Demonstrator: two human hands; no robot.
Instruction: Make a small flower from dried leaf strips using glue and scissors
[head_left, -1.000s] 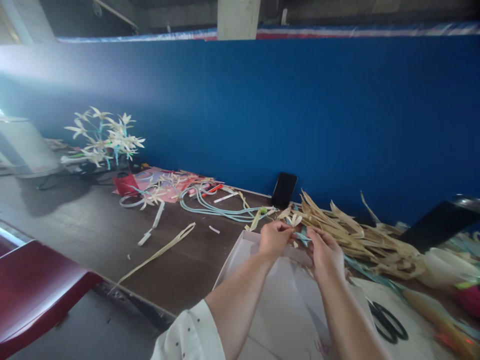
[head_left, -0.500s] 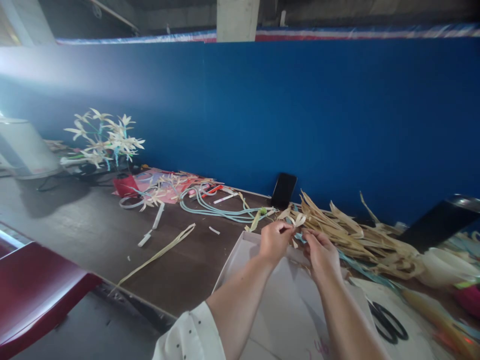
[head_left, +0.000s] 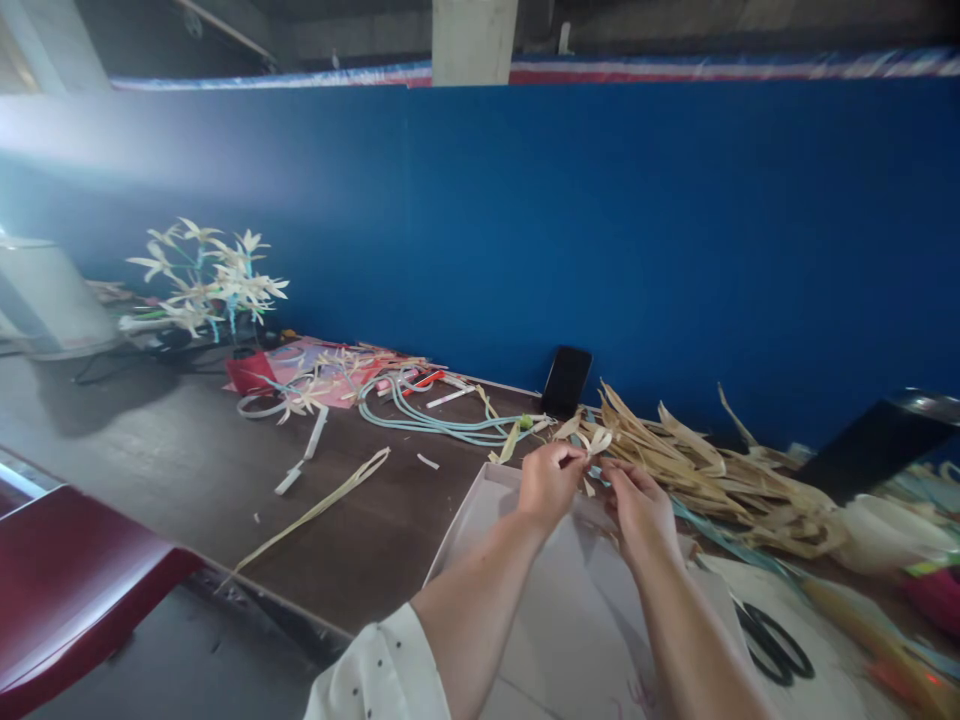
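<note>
Now the right hand (head_left: 641, 503), fingertips pinching a blue strip (head_left: 597, 473), has edged nearer the left hand (head_left: 551, 482), pinched closed on a pale flower (head_left: 599, 441), apparently shortening the working span.

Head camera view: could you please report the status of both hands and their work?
Left hand pinching pale husk strip. Right hand at blue strip, grip unclear. Dried corn husks beyond right hand, apparently not blocking.
</note>
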